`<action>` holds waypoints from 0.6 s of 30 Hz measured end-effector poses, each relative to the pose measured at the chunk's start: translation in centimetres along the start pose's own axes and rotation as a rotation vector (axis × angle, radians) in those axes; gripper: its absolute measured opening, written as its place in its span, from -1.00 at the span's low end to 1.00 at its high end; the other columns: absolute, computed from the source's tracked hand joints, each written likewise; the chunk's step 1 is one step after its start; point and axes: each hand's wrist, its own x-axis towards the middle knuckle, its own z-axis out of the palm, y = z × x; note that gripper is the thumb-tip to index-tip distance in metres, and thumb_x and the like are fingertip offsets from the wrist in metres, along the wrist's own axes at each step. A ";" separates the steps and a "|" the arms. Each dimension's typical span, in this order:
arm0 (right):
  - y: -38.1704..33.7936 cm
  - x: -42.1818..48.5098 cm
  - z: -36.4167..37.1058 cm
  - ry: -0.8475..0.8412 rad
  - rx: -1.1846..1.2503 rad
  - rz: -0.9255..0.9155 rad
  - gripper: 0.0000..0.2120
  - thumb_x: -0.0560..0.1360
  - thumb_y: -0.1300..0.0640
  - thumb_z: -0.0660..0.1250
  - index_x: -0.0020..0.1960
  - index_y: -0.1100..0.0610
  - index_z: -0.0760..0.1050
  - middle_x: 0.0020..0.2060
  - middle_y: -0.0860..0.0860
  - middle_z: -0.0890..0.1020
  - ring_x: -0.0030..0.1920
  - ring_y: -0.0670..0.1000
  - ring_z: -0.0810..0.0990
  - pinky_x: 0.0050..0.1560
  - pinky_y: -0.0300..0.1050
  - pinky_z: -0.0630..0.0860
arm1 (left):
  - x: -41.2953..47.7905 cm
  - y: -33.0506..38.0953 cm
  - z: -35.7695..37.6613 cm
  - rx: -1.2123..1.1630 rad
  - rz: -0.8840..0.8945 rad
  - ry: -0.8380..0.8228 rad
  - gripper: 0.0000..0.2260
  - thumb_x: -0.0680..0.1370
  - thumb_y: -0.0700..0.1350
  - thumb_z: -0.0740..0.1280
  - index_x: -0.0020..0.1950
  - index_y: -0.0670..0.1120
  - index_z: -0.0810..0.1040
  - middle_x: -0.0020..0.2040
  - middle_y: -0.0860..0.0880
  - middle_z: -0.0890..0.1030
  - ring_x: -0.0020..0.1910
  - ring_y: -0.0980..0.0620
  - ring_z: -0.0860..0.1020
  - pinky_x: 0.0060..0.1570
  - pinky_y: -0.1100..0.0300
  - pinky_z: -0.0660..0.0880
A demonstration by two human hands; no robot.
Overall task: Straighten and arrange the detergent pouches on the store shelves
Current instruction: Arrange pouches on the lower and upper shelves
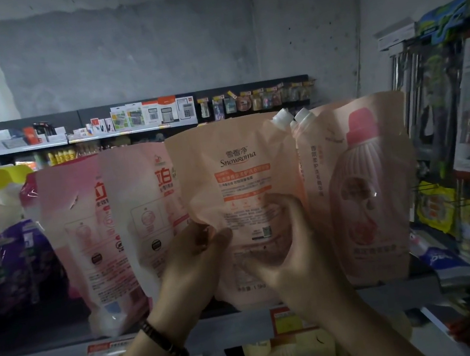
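Fingers of the right hand are curled over the front of the peach Snowroma pouch. The thumb is pressed into its lower part, so the film creases between them. The left hand pinches the same pouch at its left edge between thumb and fingers. A dark beaded bracelet sits on the left wrist.

The pouch stands upright on the shelf, text side out, with its white cap at the top right corner. Just beside it on the right stands a bottle-picture pouch, also peach, and the two caps are close together. On the left the Snowroma pouch overlaps the edge of a pale pink pouch. A second pink pouch leans next to that one. Further left are purple packs. Price tags sit on the shelf's front rail. Far behind, another shelf carries packaged calculators.
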 end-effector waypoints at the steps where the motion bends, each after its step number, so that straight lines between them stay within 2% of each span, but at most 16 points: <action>1: 0.1 0.1 0.0 0.004 0.007 -0.004 -0.32 0.36 0.14 0.68 0.35 -0.11 0.43 0.10 -0.28 0.66 0.10 -0.34 0.64 0.01 -0.47 0.52 | 0.0 -0.1 0.1 0.025 0.013 0.025 -0.85 0.66 -0.07 0.39 0.20 0.08 0.69 0.11 0.10 0.76 0.13 0.04 0.73 0.22 -0.14 0.62; 4: 0.1 0.2 -0.1 0.018 0.018 -0.018 -0.31 0.36 0.12 0.70 0.35 -0.10 0.42 0.12 -0.32 0.65 0.11 -0.30 0.65 0.05 -0.39 0.57 | 0.0 -0.4 0.3 0.086 0.051 0.099 -0.85 0.66 -0.12 0.39 0.18 0.09 0.68 0.04 0.20 0.76 0.02 0.19 0.72 0.12 0.03 0.65; 7: 0.3 0.4 0.1 0.040 0.036 -0.022 -0.29 0.35 0.09 0.71 0.38 -0.10 0.42 0.12 -0.24 0.68 0.14 -0.20 0.69 0.12 -0.19 0.65 | -0.3 -0.4 0.5 0.108 0.078 0.132 -0.86 0.66 -0.09 0.39 0.16 0.10 0.69 0.01 0.22 0.76 0.01 0.19 0.71 0.05 0.11 0.64; 9: 0.4 0.5 0.3 0.060 0.048 -0.031 -0.27 0.34 0.07 0.71 0.38 -0.10 0.42 0.14 -0.20 0.69 0.17 -0.16 0.69 0.15 -0.10 0.66 | -0.5 -0.4 0.6 0.132 0.127 0.136 -0.85 0.66 -0.09 0.38 0.18 0.11 0.68 0.02 0.25 0.75 0.02 0.23 0.70 -0.03 0.28 0.62; 11: 0.4 0.6 0.4 0.059 0.055 -0.032 -0.28 0.34 0.07 0.71 0.37 -0.13 0.42 0.14 -0.24 0.68 0.17 -0.20 0.68 0.16 -0.17 0.64 | -0.7 -0.5 0.8 0.140 0.173 0.151 -0.83 0.66 -0.11 0.38 0.19 0.09 0.69 0.03 0.26 0.75 0.02 0.27 0.69 -0.09 0.41 0.58; 14: 0.0 0.7 0.4 0.030 0.074 -0.011 -0.27 0.36 0.05 0.70 0.37 -0.20 0.37 0.14 -0.32 0.66 0.15 -0.27 0.65 0.14 -0.30 0.58 | -0.8 -0.6 0.9 0.075 0.179 0.174 -0.81 0.66 -0.17 0.38 0.20 0.04 0.70 0.01 0.25 0.75 0.00 0.26 0.70 -0.11 0.44 0.56; 18: 0.2 1.1 0.5 0.029 0.089 -0.010 -0.27 0.36 0.05 0.69 0.37 -0.21 0.37 0.15 -0.27 0.67 0.16 -0.22 0.67 0.17 -0.17 0.63 | -1.0 -0.4 1.3 0.060 0.214 0.220 -0.82 0.65 -0.21 0.38 0.18 0.01 0.71 -0.05 0.27 0.75 -0.07 0.32 0.69 -0.18 0.51 0.50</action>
